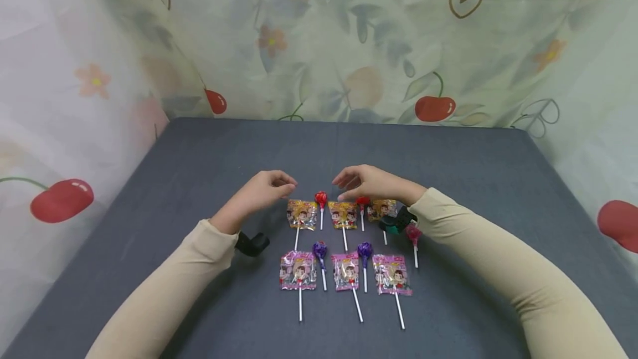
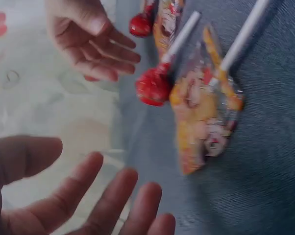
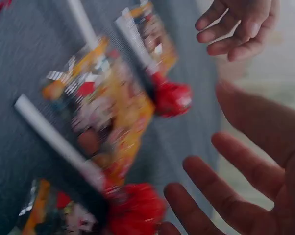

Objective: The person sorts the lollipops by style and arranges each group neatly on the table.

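My left hand hovers just behind the left yellow-wrapped flat lollipop, fingers loosely bent and holding nothing. Across from it, my right hand hangs above the back row with relaxed fingers, nothing in its grasp. Between the two hands lies a red round lollipop, beside a middle yellow-wrapped lollipop. A second red lollipop lies under the right hand, partly hidden. The right wrist strap covers part of another yellow-wrapped lollipop. In the left wrist view, the fingers are spread apart from the candy.
Nearer me lies a row of pink-wrapped flat lollipops, with purple round lollipops between them. A pinkish-red round lollipop lies by the right sleeve. The dark grey table meets a patterned curtain at the back.
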`<state>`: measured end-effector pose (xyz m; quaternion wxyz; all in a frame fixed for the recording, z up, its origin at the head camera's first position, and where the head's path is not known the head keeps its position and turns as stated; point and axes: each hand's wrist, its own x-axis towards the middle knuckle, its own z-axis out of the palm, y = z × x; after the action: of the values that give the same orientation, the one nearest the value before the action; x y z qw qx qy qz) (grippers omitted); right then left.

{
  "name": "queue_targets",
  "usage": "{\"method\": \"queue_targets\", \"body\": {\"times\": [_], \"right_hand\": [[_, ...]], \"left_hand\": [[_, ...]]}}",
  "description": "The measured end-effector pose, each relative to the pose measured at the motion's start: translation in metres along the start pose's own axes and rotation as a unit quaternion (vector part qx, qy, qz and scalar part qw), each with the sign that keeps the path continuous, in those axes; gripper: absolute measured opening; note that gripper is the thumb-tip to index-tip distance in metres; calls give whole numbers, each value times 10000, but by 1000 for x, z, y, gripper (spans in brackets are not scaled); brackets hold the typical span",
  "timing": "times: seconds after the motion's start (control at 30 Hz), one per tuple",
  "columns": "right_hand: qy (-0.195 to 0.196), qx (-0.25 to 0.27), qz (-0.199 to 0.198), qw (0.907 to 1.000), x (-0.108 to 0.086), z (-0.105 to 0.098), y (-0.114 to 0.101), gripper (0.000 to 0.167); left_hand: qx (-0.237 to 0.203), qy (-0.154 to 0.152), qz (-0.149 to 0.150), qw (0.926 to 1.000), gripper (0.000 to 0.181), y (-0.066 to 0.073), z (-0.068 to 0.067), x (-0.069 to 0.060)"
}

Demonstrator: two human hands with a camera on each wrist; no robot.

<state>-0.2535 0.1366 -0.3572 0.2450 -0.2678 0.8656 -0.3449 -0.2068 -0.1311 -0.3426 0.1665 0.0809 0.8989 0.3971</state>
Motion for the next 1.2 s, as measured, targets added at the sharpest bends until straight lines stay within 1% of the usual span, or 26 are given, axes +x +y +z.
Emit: {"method": "queue_targets", "body": {"times": [0.07,0.17,0.3,0.37,0.57,0.7,0.8,0.9,1.07,1.2], "right_hand": [[-256,94,49,9996,5,1,5,43],[-497,173,67,9986,11,3,11,45],[-728,308,30,9969,16,5,15,47],[-819,387,73,9959,18,5,15,48],[-987,618,210,9930,19,6,15,46],[-948,661,322,9928,20,8,17,45],[-890,681,408,9929,20,9,17,44],[-822,744,476,9927,19,9,17,43],[-686,708,555,9936,18,10,15,42],[-604,577,611,9946,18,12,13,41]], "left_hand": [[-259,-22,-173,9995,33,-7,1,6],[-448,-26,-443,9980,32,-15,5,14],[-345,-165,-607,9974,35,-21,12,20],[-263,-196,-604,9976,38,-22,15,21],[268,-207,-513,9981,48,-21,22,23],[646,-266,-311,9971,51,-21,24,23],[777,-273,-125,9965,51,-21,25,23],[820,-253,-56,9963,51,-20,24,23],[936,-286,-64,9952,52,-18,24,23],[1134,-289,-178,9930,51,-17,25,22]]}}
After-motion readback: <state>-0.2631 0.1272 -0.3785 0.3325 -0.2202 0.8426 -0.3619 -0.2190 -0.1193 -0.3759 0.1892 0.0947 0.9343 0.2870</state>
